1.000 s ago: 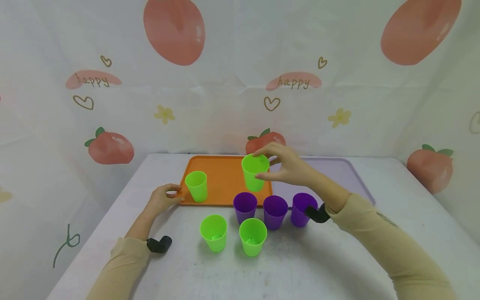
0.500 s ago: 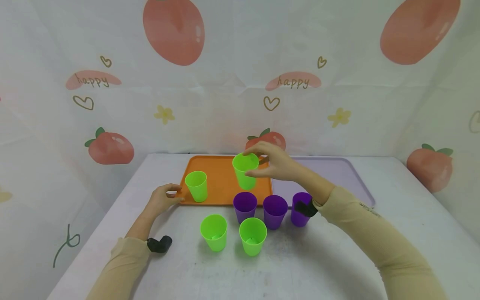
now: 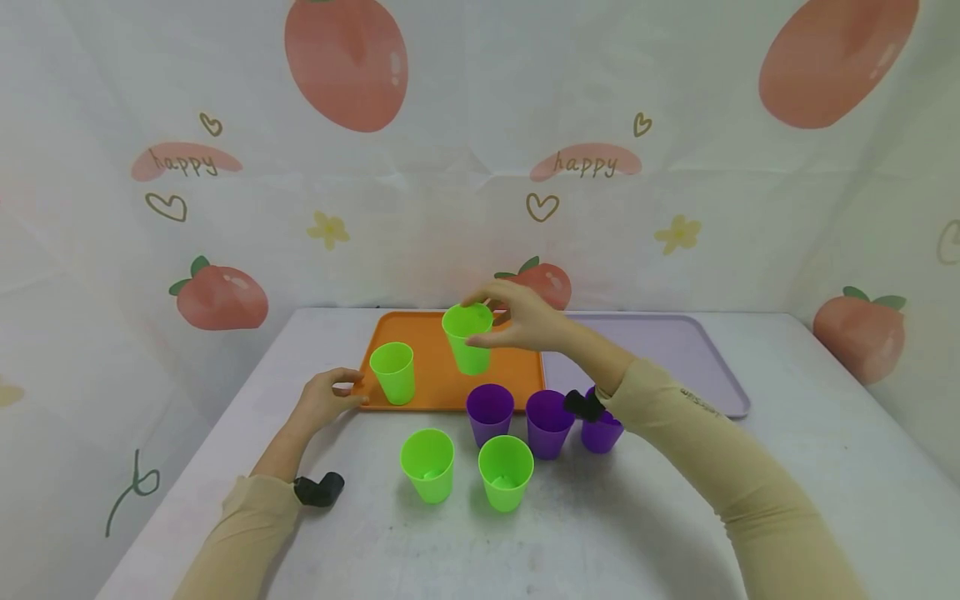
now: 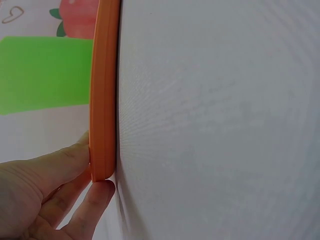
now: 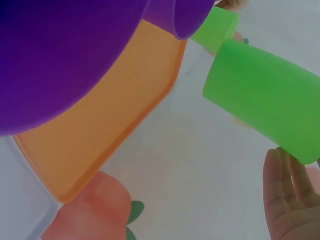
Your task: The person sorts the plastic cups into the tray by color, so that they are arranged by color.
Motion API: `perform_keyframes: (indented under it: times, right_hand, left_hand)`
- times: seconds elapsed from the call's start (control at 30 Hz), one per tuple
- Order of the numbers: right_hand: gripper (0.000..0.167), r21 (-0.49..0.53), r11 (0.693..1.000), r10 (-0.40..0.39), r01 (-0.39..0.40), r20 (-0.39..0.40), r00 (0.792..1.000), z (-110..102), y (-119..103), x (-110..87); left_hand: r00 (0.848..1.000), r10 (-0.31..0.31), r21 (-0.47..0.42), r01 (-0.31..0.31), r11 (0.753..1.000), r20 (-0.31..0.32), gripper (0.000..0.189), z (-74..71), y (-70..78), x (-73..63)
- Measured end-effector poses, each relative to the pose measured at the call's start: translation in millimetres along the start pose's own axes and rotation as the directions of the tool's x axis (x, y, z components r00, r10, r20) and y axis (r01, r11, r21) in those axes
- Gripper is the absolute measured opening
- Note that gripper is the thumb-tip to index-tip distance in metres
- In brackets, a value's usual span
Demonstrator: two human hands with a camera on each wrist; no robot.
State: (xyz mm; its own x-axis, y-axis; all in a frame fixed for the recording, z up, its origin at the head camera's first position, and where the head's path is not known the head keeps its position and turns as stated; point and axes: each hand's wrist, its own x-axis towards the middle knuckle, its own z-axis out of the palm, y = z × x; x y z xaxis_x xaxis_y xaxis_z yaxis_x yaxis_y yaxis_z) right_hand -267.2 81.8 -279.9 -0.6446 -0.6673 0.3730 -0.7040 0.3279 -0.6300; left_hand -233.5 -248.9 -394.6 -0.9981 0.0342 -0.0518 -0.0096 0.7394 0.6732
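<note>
A green plastic cup (image 3: 470, 350) is up over the orange tray (image 3: 442, 393), mouth upward, and my right hand (image 3: 525, 321) holds it from the right between thumb and fingers. In the right wrist view this cup (image 5: 262, 95) is seen side-on, the fingers (image 5: 281, 182) at its rim end. My left hand (image 3: 324, 400) pinches the front left corner of the orange tray; the left wrist view shows thumb and a finger (image 4: 92, 207) against the tray edge (image 4: 104, 100). A second green cup (image 3: 395, 377) stands upright on the tray near that hand.
Two green cups (image 3: 429, 471) (image 3: 506, 475) stand on the white table in front. Behind them is a row of purple cups (image 3: 491, 412) (image 3: 549, 425) (image 3: 602, 435), the rightmost partly hidden by my right wrist camera. A pale lilac tray (image 3: 637, 342) adjoins the orange one on the right.
My right hand has carried the green cup leftward, from the orange tray's right end to above its middle. The left hand and the standing cups have stayed put.
</note>
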Motion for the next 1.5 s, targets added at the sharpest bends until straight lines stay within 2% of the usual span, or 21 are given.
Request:
perform_keyframes:
  times: [0.17,0.67,1.0,1.3,1.5]
  right_hand:
    - [0.044,-0.013,0.999,0.038,-0.038,0.021,0.999,6,4,5.8]
    - [0.046,-0.053,0.996,0.078,-0.072,0.114,0.99,20,9,20.0]
    - [0.047,-0.141,0.985,0.12,-0.094,0.187,0.975,31,14,24.4]
    - [0.05,-0.14,0.982,0.159,-0.125,0.261,0.952,38,15,25.9]
    - [0.05,-0.138,0.984,0.149,-0.114,0.281,0.948,42,17,26.8]
  left_hand:
    - [1.0,0.001,0.003,0.0,1.0,-0.002,0.045,0.4,-0.7,0.2]
    - [1.0,0.013,0.001,-0.012,1.0,-0.009,0.044,0.7,-1.3,-0.3]
    - [1.0,0.013,-0.001,-0.013,1.0,-0.01,0.044,1.2,-1.7,-0.1]
    - [1.0,0.02,0.003,-0.02,1.0,-0.013,0.043,0.9,-1.1,-0.1]
    - [0.999,0.038,0.0,-0.038,0.999,-0.022,0.043,0.5,-0.5,-1.0]
